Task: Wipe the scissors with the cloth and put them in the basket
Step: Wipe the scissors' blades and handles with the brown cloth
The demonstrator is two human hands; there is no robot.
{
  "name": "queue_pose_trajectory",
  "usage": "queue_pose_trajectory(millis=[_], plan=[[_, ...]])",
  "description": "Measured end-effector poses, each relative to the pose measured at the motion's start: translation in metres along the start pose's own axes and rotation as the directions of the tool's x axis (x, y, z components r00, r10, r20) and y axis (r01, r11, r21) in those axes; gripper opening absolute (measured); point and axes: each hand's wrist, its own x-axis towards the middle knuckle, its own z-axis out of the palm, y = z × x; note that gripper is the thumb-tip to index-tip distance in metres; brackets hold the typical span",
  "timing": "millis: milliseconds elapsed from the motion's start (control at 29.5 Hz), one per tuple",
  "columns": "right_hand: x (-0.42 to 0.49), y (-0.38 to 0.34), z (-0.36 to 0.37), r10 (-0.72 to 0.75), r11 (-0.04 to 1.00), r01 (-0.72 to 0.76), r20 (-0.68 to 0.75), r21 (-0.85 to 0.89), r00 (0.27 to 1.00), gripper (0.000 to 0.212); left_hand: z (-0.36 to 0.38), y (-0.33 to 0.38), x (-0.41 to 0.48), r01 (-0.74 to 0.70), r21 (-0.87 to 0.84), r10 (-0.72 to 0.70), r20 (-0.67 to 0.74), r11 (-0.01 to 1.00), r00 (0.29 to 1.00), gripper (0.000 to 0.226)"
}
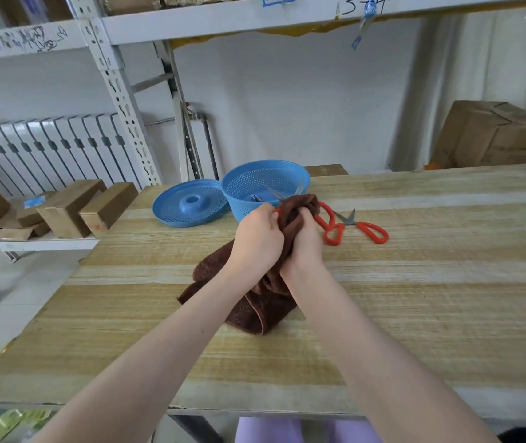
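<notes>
My left hand (260,238) grips a pair of red-handled scissors (282,195) near one handle. Their splayed metal blades stick out over the near rim of the blue perforated basket (300,179). My right hand (306,247) grips the brown cloth (255,302), bunched around the middle of those scissors. The rest of the cloth hangs down and lies folded on the table. A second pair of red-handled scissors (365,227) lies flat on the table, just right of my hands.
The basket's blue lid (188,203) lies upturned left of it on the wooden table (431,282). A small dark item (256,198) sits inside the basket. Cardboard boxes (73,209) stand on a low shelf at left, and a large carton (491,135) at back right.
</notes>
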Motion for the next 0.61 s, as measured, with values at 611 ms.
queue_pose_trajectory(millis=[611], plan=[[0.005, -0.009, 0.001, -0.067, 0.998, 0.067, -0.016, -0.009, 0.998, 0.020, 0.001, 0.007, -0.001, -0.078, 0.055, 0.080, -0.031, 0.995, 0.996, 0.020]])
